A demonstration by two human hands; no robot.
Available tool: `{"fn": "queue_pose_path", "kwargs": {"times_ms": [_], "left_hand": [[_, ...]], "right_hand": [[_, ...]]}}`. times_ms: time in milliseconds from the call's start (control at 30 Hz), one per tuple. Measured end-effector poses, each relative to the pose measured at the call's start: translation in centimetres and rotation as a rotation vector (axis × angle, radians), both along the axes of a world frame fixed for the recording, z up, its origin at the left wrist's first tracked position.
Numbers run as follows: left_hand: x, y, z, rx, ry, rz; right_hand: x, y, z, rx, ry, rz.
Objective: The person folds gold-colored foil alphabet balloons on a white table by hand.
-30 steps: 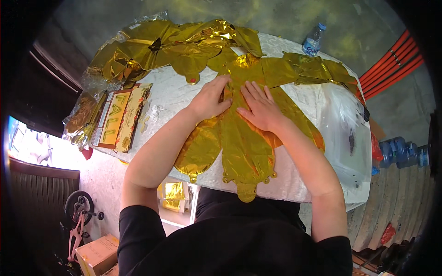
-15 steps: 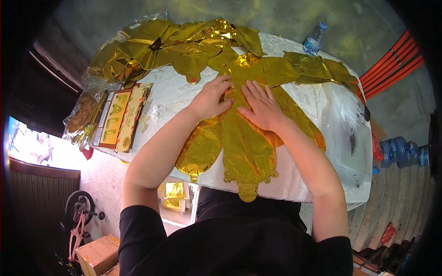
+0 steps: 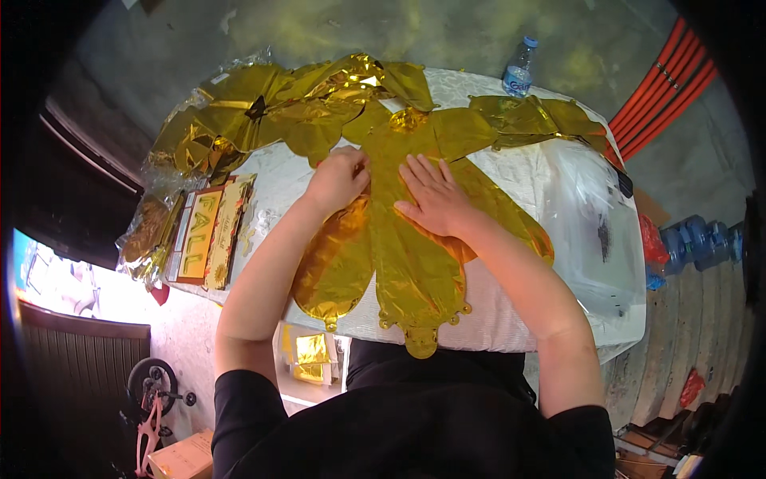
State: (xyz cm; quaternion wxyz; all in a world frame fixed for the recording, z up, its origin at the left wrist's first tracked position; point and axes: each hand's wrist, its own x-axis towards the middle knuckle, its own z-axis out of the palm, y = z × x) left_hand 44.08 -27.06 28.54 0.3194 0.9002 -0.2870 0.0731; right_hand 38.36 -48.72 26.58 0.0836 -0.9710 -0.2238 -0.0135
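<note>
A large flat gold foil balloon [image 3: 415, 263] with several rounded lobes lies spread on the white-covered table, its tabbed end hanging over the near edge. My right hand [image 3: 435, 195] rests palm down on its middle, fingers stretched out. At the balloon's left edge, my left hand [image 3: 339, 180] is closed, its fingers curled in and seemingly pinching the foil; the fingertips are partly hidden. Beyond my left hand lies more crumpled gold foil [image 3: 303, 100], and another gold foil piece [image 3: 535, 120] reaches off to the far right.
Flat packs with printed cards [image 3: 199, 235] and clear wrapping sit at the table's left. Clear plastic bags [image 3: 590, 231] cover the right side. A water bottle [image 3: 520, 68] stands at the far edge. Below the near edge is a bin [image 3: 315, 359] with gold packets.
My left hand has slid left from the middle of the balloon to its left edge, and its fingers have curled. My right hand stays flat on the foil. The whole view has shifted slightly.
</note>
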Motion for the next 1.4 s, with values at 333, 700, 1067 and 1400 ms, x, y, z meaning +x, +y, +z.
{"fn": "queue_pose_path", "kwargs": {"times_ms": [333, 700, 1067, 1400], "left_hand": [[5.0, -8.7, -0.6, 0.007, -0.121, -0.167], [7.3, -9.8, -4.1, -0.298, 0.161, -0.249], [6.4, -10.1, -3.6, -0.2, -0.149, -0.279], [6.3, -10.2, -3.5, -0.232, -0.224, -0.303]], "right_hand": [[-0.2, 0.6, 0.0, 0.035, 0.0, 0.006], [-0.3, -1.2, 1.5, 0.274, 0.014, 0.005], [-1.8, -10.7, 4.0, 0.018, 0.096, -0.544], [-0.2, -13.3, 5.9, 0.472, 0.572, -0.334]]}}
